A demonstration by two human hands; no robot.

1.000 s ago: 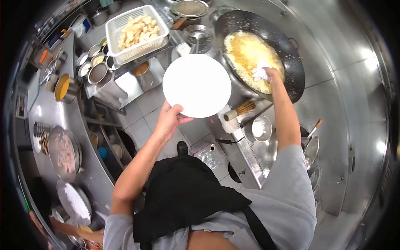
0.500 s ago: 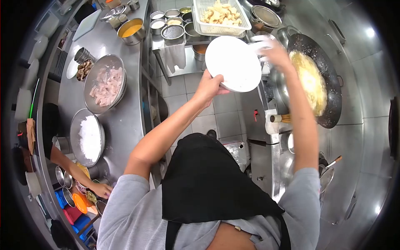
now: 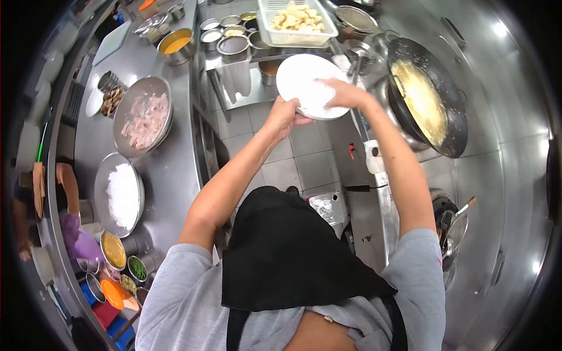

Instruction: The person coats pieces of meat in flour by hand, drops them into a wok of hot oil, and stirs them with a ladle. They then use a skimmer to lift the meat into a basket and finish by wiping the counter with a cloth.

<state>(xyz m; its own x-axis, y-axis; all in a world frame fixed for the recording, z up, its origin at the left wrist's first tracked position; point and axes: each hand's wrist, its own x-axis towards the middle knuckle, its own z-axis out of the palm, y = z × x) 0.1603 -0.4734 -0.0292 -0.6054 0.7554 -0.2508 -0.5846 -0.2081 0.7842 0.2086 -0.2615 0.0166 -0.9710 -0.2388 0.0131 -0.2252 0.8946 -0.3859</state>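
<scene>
A white plate point(image 3: 301, 73) is held up in front of me, above the floor between the two counters. My left hand point(image 3: 285, 117) grips its lower left edge, thumb on top and fingers beneath. My right hand point(image 3: 341, 93) reaches over the right part of the plate, its fingers extended and apart at the surface. To the right, a black wok point(image 3: 456, 128) holds foamy yellow oil point(image 3: 424, 105). Beyond the plate stands a white basket point(image 3: 298, 38) of pale yellow pieces.
On the left counter point(image 3: 170, 205) are bowls of raw meat point(image 3: 145, 120) and white powder point(image 3: 123, 196), plus an orange-filled pot point(image 3: 177, 45). Small containers stand behind the plate. A co-worker's arm point(image 3: 69, 186) shows at far left. Ladles point(image 3: 453, 225) lie at right.
My right hand has moved left from beside the plate to over its surface. The plate has shifted slightly left. The co-worker's arm has drawn back from the small containers, and a purple cloth now shows there.
</scene>
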